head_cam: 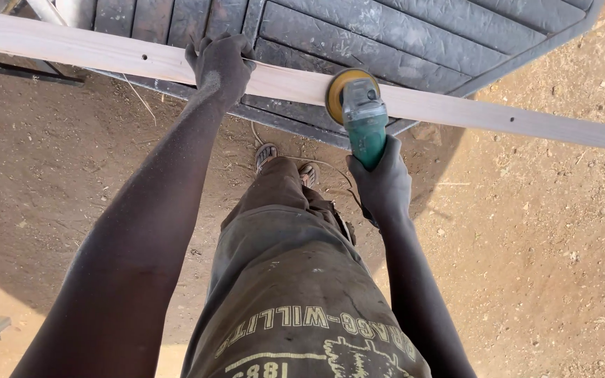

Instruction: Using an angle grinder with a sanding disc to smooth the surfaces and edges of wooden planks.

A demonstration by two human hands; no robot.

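Note:
A long pale wooden plank (498, 115) runs across the view from upper left to right, lying over a dark ribbed panel (400, 35). My left hand (220, 63) presses down on the plank, fingers wrapped over its far edge. My right hand (384, 183) grips the body of a green angle grinder (363, 119). Its yellow sanding disc (336, 89) meets the plank's near edge, just right of my left hand.
Bare dusty ground (540, 231) spreads below and to the right, strewn with small stones. My sandalled feet (285, 164) stand under the plank. The grinder's cord (257, 136) trails on the ground near my feet. A dark metal frame (15, 70) sits at upper left.

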